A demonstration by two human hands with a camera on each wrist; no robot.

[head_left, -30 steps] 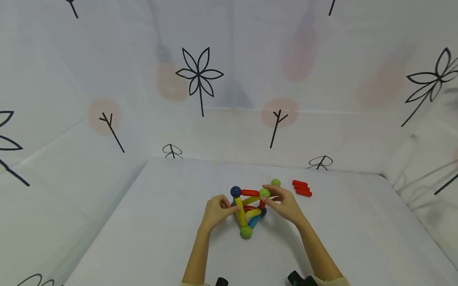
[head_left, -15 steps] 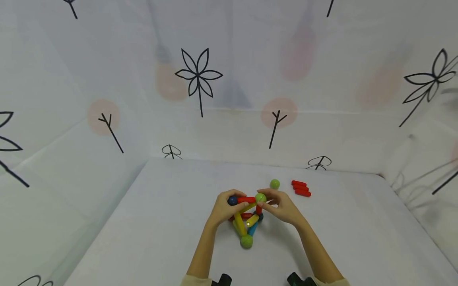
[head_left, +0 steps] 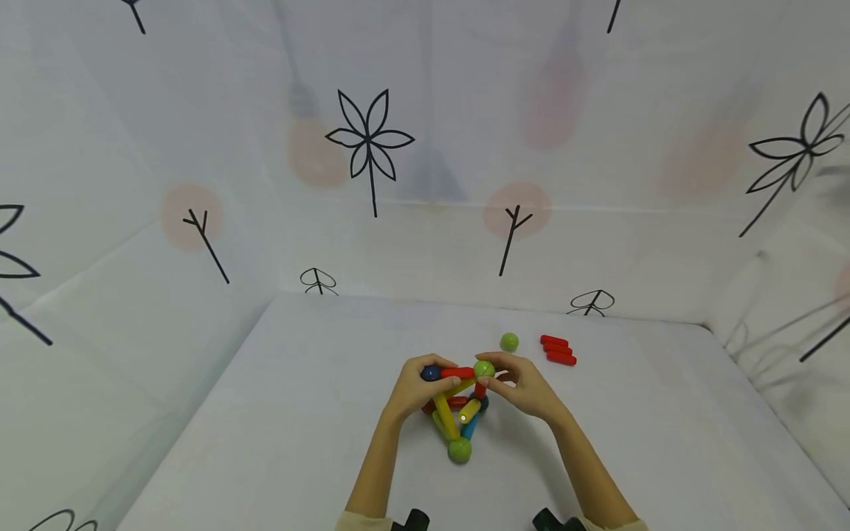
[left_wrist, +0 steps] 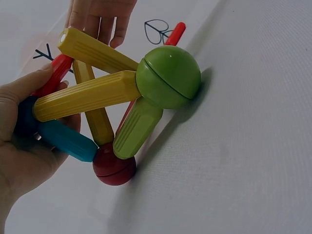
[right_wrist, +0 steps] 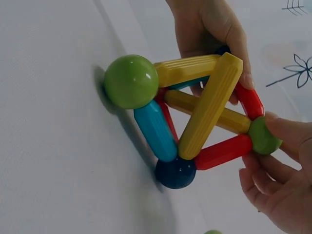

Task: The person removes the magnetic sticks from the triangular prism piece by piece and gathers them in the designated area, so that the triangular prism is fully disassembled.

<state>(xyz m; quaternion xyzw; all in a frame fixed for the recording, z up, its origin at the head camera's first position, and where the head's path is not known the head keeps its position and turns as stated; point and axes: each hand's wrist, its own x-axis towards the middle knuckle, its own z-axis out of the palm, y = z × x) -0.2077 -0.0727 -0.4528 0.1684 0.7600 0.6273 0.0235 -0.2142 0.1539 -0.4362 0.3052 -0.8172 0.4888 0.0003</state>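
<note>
Head view: I have my left grip (head_left: 409, 389) up at the top of the frame (head_left: 446, 418); a second ago it was lower, on the frame's left side. Now my fingers and thumb curl closely around the top blue ball (head_left: 431, 373) and the near end of the red rod (head_left: 457, 373). My right grip (head_left: 526, 385) has kept its pinch on the top green ball (head_left: 484, 370), thumb and fingertips parted only by the ball. Over the last half second hardly anything has shifted.

So the top edge is held at both ends, which I judge steadies that joint while I press it home. The frame stands on the desk (head_left: 299, 442) in front of me, its front green ball (head_left: 460, 450) nearest to me. One yellow rod (right_wrist: 210, 107) meets the lower blue ball (right_wrist: 175, 174) but its other end sticks out free, so to my eye the build is unfinished. Beyond my right grip lie a spare green ball (head_left: 509, 341) and three spare red rods (head_left: 558, 349), untouched.
</note>
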